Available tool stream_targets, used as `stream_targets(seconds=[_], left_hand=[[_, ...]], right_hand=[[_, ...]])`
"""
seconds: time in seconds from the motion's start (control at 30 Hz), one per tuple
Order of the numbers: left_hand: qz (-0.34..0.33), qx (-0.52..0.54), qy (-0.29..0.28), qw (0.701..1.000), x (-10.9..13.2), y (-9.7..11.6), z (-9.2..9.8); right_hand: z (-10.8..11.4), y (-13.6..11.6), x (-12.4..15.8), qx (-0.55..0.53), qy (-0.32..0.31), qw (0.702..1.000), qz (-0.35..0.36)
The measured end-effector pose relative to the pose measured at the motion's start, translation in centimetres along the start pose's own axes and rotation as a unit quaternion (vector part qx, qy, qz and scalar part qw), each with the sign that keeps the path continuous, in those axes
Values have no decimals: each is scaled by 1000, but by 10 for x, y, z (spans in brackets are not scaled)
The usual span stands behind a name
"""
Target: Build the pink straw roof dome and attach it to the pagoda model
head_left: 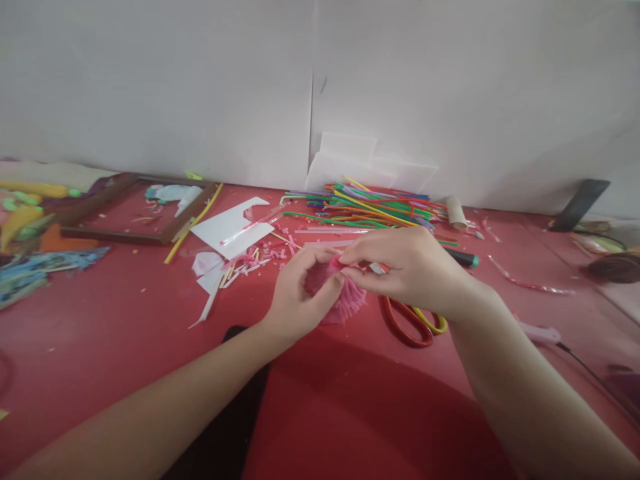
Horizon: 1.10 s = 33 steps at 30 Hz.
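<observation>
Both forearms (200, 387) converge over the red counter (330, 400). Left hand (301, 297): curled, grip clamped on a pink fringed piece (351, 303). Right hand (407, 263): palm down, grip pinched on its top. Piece location: between the hands, left of the red-and-yellow scissors handles (424, 321).

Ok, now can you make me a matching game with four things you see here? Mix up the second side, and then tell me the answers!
Things:
1. Frame
2. Cardboard tube
3. Scissors
4. Pink fringe

Matches:
A. Has one red handle and one yellow handle
B. Held between the left hand and the right hand
C. Brown, lying flat over on the left
D. Just right of the pile of coloured strips

Answers: 1-C, 2-D, 3-A, 4-B
</observation>
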<state>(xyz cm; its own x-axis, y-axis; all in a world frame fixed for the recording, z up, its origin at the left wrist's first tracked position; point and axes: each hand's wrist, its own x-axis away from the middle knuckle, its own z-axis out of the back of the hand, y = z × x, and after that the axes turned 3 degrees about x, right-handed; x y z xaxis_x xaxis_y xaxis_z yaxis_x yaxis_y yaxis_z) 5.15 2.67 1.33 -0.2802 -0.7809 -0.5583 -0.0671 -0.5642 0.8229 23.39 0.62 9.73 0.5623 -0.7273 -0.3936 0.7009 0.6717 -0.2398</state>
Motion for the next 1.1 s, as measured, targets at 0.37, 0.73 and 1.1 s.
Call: stream_targets(seconds=[0.37,0.73,1.1], left_hand=[[28,-15,-13,999,-2,-1,2],[35,0,-12,999,-1,0,0],[36,18,-1,999,-1,0,-1]], right_hand=[[-9,-7,0,59,14,998,2],[5,-1,4,15,-14,1000,-6],[2,3,2,10,-3,1000,-5]])
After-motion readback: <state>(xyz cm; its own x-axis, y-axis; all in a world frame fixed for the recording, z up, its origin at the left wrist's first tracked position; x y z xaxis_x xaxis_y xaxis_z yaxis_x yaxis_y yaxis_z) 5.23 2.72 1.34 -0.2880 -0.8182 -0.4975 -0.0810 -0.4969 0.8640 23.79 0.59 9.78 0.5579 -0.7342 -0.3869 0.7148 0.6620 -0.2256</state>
